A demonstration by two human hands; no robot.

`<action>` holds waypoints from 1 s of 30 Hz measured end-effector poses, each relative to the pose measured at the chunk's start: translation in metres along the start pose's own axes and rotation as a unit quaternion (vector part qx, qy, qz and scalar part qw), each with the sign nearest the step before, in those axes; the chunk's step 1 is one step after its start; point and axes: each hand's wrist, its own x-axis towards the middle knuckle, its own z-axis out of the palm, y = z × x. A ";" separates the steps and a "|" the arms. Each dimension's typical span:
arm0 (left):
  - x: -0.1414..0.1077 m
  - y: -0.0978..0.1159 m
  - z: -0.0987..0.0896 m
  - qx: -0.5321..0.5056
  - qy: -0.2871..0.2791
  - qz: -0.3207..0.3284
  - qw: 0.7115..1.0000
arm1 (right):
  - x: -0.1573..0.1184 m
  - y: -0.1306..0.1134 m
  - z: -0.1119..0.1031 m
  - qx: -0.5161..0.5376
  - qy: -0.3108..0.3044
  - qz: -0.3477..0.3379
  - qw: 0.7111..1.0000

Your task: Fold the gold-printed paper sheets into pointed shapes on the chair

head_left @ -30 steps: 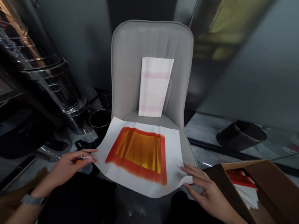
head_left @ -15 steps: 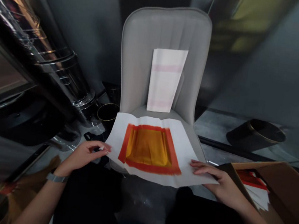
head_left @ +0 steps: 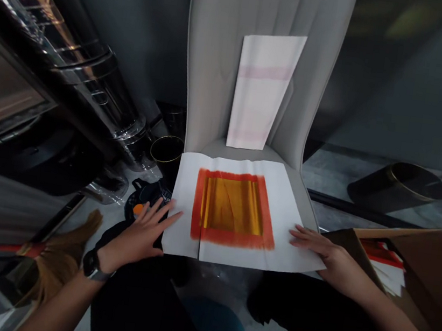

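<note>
The sheet (head_left: pixel 235 211) lies square on the seat of the chair (head_left: pixel 219 51), its orange-bordered print facing up (its near edge seems to overhang the seat). Your left hand (head_left: pixel 141 231) is spread wide, its fingertips at the sheet's left edge, pinching nothing. Your right hand (head_left: pixel 326 261) rests flat on the sheet's right corner, fingers nearly together. Right of the chair, a box (head_left: pixel 429 252) sits just beside that hand.
</note>
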 end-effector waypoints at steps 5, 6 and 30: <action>0.036 0.056 0.000 -0.021 -0.021 0.116 0.993 | -0.001 0.001 0.001 -0.026 -0.012 -0.008 1.000; 0.043 0.063 0.004 -0.018 -0.022 0.111 0.993 | -0.001 0.001 0.001 -0.024 -0.001 -0.012 1.000; 0.185 0.088 0.021 0.042 0.084 -0.026 0.995 | 0.025 -0.016 -0.017 0.057 0.034 0.004 0.998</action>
